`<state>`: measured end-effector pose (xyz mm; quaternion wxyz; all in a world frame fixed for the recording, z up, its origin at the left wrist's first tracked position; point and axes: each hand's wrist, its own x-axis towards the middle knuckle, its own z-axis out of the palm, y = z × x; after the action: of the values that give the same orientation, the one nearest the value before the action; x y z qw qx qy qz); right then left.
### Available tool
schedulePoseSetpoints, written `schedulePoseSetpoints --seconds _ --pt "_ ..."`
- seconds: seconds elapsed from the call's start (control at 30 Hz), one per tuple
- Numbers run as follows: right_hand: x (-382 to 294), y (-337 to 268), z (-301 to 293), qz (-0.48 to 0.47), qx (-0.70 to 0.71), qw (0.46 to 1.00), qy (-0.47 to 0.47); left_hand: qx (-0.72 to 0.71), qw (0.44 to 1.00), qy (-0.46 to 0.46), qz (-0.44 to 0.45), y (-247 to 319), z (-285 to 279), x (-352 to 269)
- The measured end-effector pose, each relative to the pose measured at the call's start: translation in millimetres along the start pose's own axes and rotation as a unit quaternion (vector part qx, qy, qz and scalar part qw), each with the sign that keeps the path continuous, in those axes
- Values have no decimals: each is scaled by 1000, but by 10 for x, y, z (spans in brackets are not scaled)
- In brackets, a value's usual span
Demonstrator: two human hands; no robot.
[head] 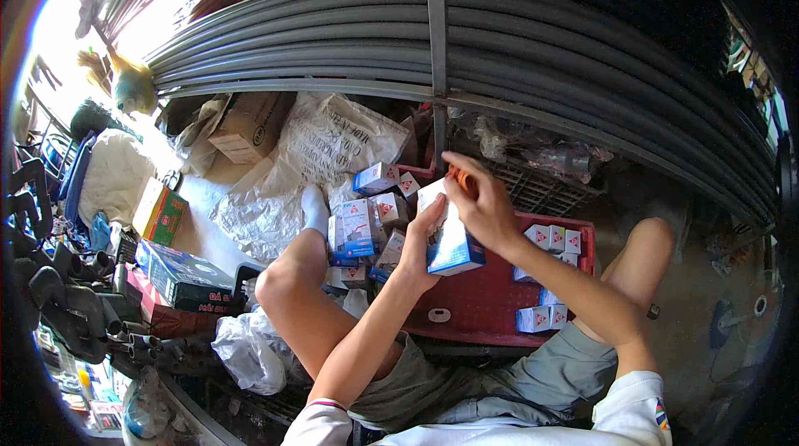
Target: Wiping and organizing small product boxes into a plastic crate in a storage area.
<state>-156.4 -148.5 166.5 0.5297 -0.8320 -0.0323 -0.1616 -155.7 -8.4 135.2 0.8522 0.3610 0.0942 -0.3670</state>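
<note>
My left hand (pixel 427 226) grips a white and blue cardboard box (pixel 459 251), tilted above a red plastic crate (pixel 462 305). Close against the box's far end, my right hand (pixel 479 202) has its fingers around a small orange object (pixel 463 180); the fingers hide most of it, so its kind is unclear. Several similar small boxes (pixel 557 239) stand at the right side of the crate, with more boxes (pixel 534 319) near its front right corner. To the left of my hands lies a loose pile of the same printed boxes (pixel 357 224).
Long grey pipes (pixel 299 40) lie stacked on a metal rack with an upright post (pixel 439 28) ahead. A white woven sack (pixel 337 140) and a brown carton (pixel 253 128) sit beneath. Black pipe fittings (pixel 65 302) crowd the left. A black plastic crate (pixel 537 187) stands behind the red one.
</note>
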Motion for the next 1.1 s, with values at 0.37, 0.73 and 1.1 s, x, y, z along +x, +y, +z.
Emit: schedulePoseSetpoints --seconds 0.37,0.73,1.1 --pt "-56 -44 48 -1 -22 1000 15 -18 1000 1 20 -77 -87 49" --pt "-81 -116 68 -61 -26 998 -2 -55 998 -2 30 -61 -22 -33" --pt "139 155 -350 83 -114 979 -150 561 779 -46 276 113 100 -118"
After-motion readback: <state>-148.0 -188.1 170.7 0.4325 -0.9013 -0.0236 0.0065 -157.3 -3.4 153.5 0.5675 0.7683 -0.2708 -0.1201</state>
